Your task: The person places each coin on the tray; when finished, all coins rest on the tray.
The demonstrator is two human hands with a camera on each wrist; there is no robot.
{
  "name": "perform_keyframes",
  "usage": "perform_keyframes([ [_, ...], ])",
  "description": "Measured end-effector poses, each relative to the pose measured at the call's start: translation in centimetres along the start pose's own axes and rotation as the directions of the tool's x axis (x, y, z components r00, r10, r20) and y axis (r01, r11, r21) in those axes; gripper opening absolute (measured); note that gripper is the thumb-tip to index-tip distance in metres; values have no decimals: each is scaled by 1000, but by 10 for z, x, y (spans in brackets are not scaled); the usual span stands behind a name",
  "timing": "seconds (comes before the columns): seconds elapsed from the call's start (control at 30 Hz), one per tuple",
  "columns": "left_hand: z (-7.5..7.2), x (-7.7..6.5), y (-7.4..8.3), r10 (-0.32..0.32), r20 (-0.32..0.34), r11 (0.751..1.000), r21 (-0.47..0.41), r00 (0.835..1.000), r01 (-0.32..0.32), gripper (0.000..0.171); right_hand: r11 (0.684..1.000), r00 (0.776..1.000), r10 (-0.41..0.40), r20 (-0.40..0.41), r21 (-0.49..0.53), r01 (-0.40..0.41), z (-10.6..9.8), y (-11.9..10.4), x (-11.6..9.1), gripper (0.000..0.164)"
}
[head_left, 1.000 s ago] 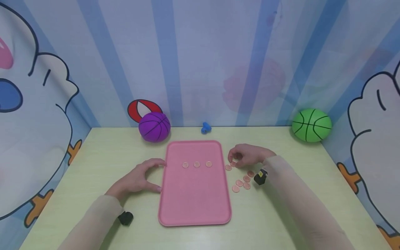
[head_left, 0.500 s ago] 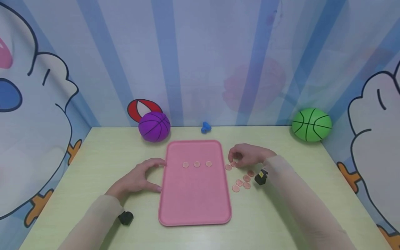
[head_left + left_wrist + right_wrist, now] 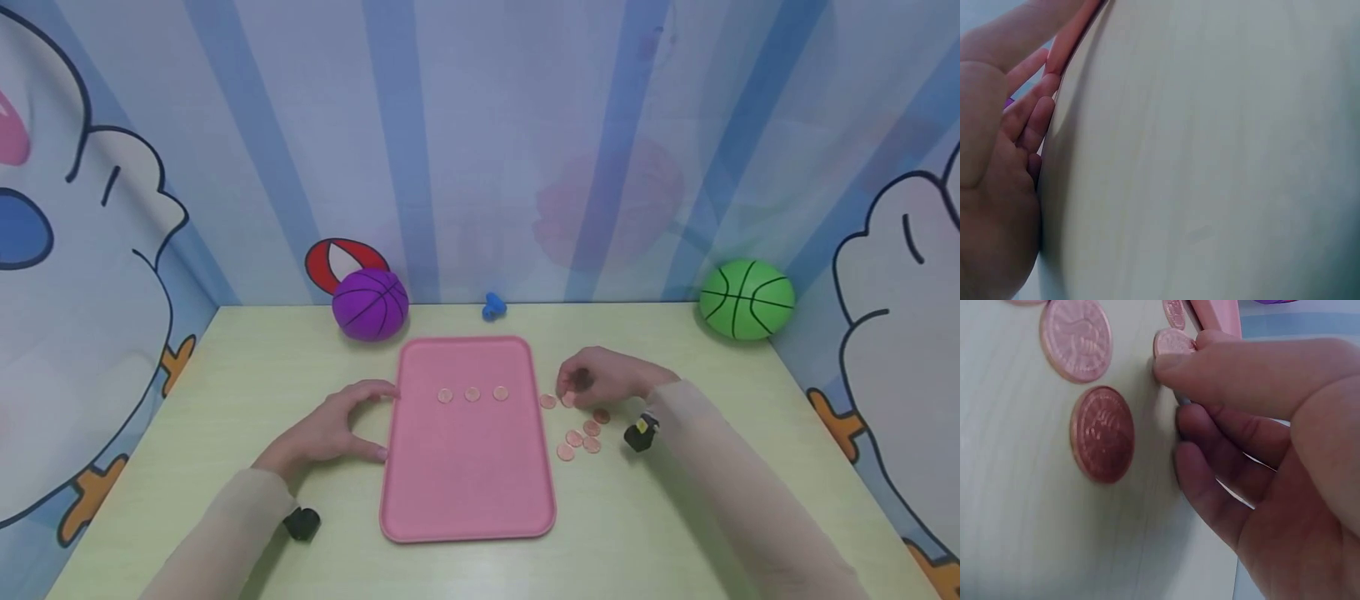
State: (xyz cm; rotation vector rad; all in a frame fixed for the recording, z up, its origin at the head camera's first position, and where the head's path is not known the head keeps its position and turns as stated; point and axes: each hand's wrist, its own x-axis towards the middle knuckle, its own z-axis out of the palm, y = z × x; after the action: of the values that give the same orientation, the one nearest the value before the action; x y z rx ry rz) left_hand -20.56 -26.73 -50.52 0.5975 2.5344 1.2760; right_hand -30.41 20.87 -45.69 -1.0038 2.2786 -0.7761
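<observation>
A pink tray (image 3: 468, 483) lies on the table with a row of 3 copper-coloured coins (image 3: 472, 394) on it. My left hand (image 3: 330, 427) rests by the tray's left edge, thumb and index finger spread and touching its rim; the left wrist view shows the other fingers (image 3: 1038, 122) loosely bent. To the right of the tray, my right hand (image 3: 603, 375) pinches a coin (image 3: 1172, 342) by its edge between thumb and index finger, low at the table top. Another coin (image 3: 548, 402) lies between this hand and the tray. Several loose coins (image 3: 574, 438) are scattered nearer the front.
Along the back of the table stand a purple ball (image 3: 371, 305), a small blue object (image 3: 493, 307) of unclear kind, and a green ball (image 3: 747, 300). A printed curtain (image 3: 487, 167) hangs behind them. Bare table (image 3: 637, 533) extends right of the tray.
My right hand has shifted slightly right and toward the front, and the coin at its fingertips has moved with it, away from the neighbouring coin. The left hand and tray stay put.
</observation>
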Motion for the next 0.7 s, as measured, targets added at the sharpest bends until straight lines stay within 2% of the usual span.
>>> perform_keyframes([
  [0.13, 0, 0, 0, 1, 2, 1000, 1, 1000, -1, 93, 1000, 1000, 3, -20, -5, -3, -2, -1, -4, 21],
  [0.43, 0, 0, 0, 5, 2, 1000, -1, 1000, -5, 93, 993, 998, 60, -19, 100, -58, -1, 2, -8, 25],
  [0.7, 0, -1, 2, -4, 4, 1000, -1, 1000, 4, 94, 998, 999, 21, -35, 64, -19, -1, 3, -9, 22],
])
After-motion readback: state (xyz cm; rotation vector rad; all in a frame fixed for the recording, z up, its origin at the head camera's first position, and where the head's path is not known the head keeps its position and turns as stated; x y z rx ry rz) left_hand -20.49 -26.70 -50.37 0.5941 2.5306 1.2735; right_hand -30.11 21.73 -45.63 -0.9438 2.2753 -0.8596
